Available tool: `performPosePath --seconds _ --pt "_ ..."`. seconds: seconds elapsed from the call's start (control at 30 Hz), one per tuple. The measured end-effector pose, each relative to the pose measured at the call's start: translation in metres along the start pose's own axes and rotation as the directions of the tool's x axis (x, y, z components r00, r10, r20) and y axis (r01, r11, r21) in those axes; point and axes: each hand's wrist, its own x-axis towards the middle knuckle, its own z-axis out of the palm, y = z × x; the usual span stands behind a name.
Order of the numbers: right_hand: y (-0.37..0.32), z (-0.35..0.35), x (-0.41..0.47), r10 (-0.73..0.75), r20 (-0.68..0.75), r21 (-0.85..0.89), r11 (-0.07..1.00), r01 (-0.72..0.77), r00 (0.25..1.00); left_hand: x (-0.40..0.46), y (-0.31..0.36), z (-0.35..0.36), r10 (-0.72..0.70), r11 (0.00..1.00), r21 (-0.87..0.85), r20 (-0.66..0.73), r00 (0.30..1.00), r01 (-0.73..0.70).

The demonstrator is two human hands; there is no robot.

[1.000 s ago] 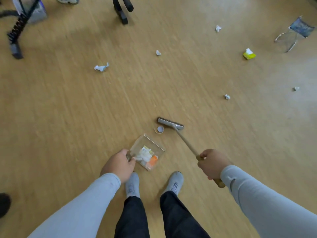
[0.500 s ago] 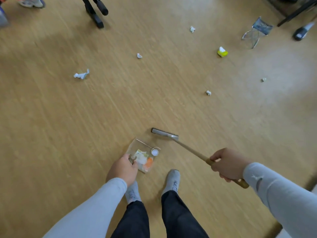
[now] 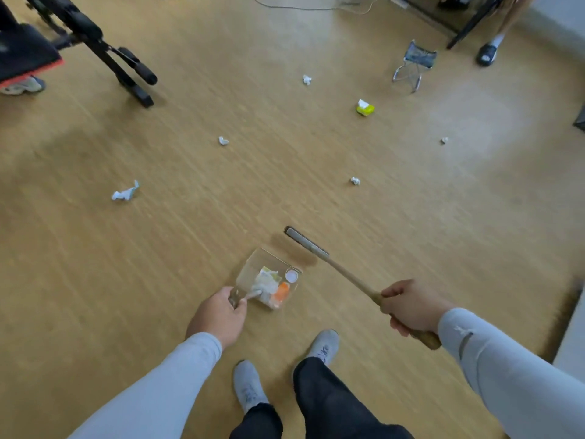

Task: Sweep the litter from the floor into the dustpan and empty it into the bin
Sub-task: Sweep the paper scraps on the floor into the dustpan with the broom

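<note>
Judging from the floor, the task is only partly done. Some litter, with a white cap (image 3: 291,275) and an orange piece (image 3: 281,291), is already collected in the clear dustpan (image 3: 253,272), which is kept low by the feet. Its handle is gripped by the curled fingers of the left hand (image 3: 218,315). The wooden handle of the broom (image 3: 305,243) is enclosed by the right hand (image 3: 411,307), and its head is held just beyond the open edge of the pan. Several paper balls (image 3: 124,193) and a yellow packet (image 3: 364,108) are still scattered well apart. No bin can be seen, so emptying is left. No writing can be read anywhere.
</note>
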Motion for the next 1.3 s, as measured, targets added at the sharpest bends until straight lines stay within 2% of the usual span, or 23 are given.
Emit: performPosePath --seconds 0.2,0.5,0.63,0.8,1.0,1.13,1.3 --pt "0.009 0.018 0.030 0.123 0.015 0.249 0.961 -0.123 0.992 0.033 0.024 0.023 0.056 0.997 0.060 0.021 0.998 -0.057" --pt "0.005 0.035 0.062 0.161 0.070 0.414 0.893 -0.176 0.984 0.076 0.052 0.055 0.040 0.991 0.124 0.033 0.999 -0.044" --pt "0.000 0.034 0.062 0.132 0.127 0.405 0.898 -0.173 0.983 0.087 0.057 0.053 0.018 0.990 0.138 0.027 0.999 -0.022" --pt "-0.001 0.034 0.055 0.062 0.185 0.282 0.953 -0.114 0.981 0.085 0.058 0.056 0.027 0.992 0.123 0.024 0.999 -0.030" --pt "0.009 -0.012 0.046 0.049 0.305 0.294 0.945 -0.143 0.951 0.088 0.058 0.056 0.024 0.991 0.128 0.016 1.000 -0.026" --pt "0.017 -0.018 0.044 0.020 0.282 0.266 0.959 -0.098 0.959 0.086 0.059 0.054 0.013 0.993 0.117 0.023 1.000 -0.016" --pt "0.022 -0.028 0.049 0.022 0.199 0.327 0.941 -0.087 0.980 0.074 0.065 0.045 0.002 0.994 0.109 0.040 0.999 -0.006"
